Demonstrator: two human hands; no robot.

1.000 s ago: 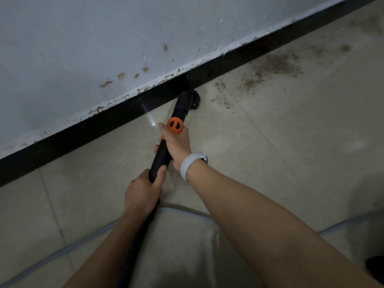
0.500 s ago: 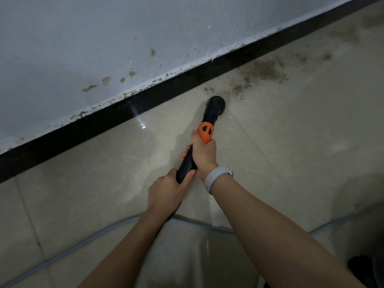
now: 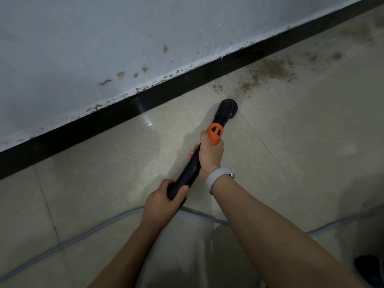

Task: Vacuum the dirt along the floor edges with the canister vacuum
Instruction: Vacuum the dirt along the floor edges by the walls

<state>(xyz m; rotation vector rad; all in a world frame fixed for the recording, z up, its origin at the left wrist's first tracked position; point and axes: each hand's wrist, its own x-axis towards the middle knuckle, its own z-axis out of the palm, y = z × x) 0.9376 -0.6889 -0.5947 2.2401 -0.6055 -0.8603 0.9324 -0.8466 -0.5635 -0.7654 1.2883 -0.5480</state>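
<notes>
Fingers of the right hand (image 3: pixel 210 155) wrap the black vacuum wand (image 3: pixel 192 169) just below its orange collar (image 3: pixel 215 133); fingertips (image 3: pixel 192 153) show on the wand's left side, and the thumb lies up along the collar. Left hand (image 3: pixel 161 201) grips the wand's lower end, thumb (image 3: pixel 182 189) curled over the top of the tube. Both hands closed firmly on the wand, right ahead of left. White band (image 3: pixel 218 177) on the right wrist.

Wand runs diagonally up and right from the hands. Round brush nozzle (image 3: pixel 228 106) at its tip sits on the floor (image 3: pixel 301 163), near the black baseboard (image 3: pixel 166 94) but not touching it, a strip of tile between them. Whether the bristles press flat on the tile: can't tell from this angle.

Dirt patch (image 3: pixel 268 70): brown grit scattered along the floor edge up and right of the nozzle, its nearest specks just beyond the nozzle. More faint grit farther right along the baseboard.

White wall (image 3: pixel 104 38) above the baseboard has chipped paint along its bottom edge and a few brown spots. Grey hose or cable (image 3: pixel 62 247) curves across the floor behind the hands, passing under both forearms. Dark object (image 3: pixel 367 269) at bottom right, cut off by the frame; can't identify it.
</notes>
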